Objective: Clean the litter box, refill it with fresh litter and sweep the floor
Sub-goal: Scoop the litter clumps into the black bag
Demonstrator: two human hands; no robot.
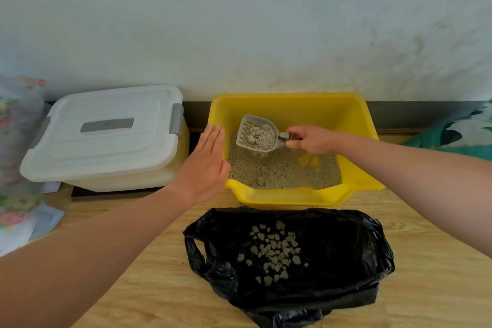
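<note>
While the right hand grips the scoop over the litter box, sift gently, then tip clumps into the bag in front of it; the flat left hand rests on its left wall.

- Scoop: handle buried inside the right grip, which curls round it.
- Litter box: part of the left rim covered by the flat left grip.
- Yellow patch in the litter: partly behind the right grip; nature unclear.
- Black bag: lowest fold cut by the bottom edge.
- White bin: contents hidden under its lid; grey label unreadable.
- Floral fabric: blurred, cut by the left edge.
- Green cloth: cut by the right edge.
</note>
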